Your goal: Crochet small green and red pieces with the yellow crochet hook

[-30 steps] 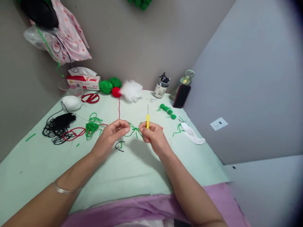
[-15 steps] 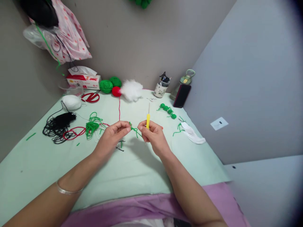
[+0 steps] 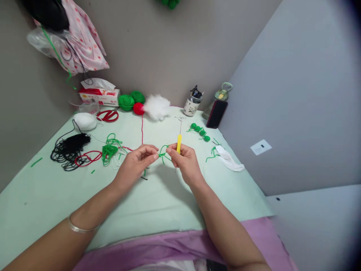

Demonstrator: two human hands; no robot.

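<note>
Between my hands, above the pale green tabletop (image 3: 135,210), is a small loop of green yarn (image 3: 163,154). My left hand (image 3: 137,162) pinches the yarn between thumb and fingertips. Closed around a yellow-handled crochet hook (image 3: 179,143) is my right hand (image 3: 184,160), the hook's thin metal shaft pointing up and away. The right thumb and finger also hold a strand of the same yarn. Short yarn ends hang below the fingertips. Under my left wrist, scraps of black and green yarn are partly covered.
Left lie black yarn (image 3: 72,150), a green yarn tangle (image 3: 109,152), a white ball (image 3: 85,121) and red scissors (image 3: 107,116). Behind are a tissue box (image 3: 100,97), green balls (image 3: 126,102), a red ball (image 3: 138,108) and white stuffing (image 3: 156,107). Right are small green balls (image 3: 202,133) and a phone (image 3: 217,114).
The left hand has shifted slightly right. My right hand has drawn up a strand, so a wider green loop now shows between the fingers, and the hook has moved slightly right.
</note>
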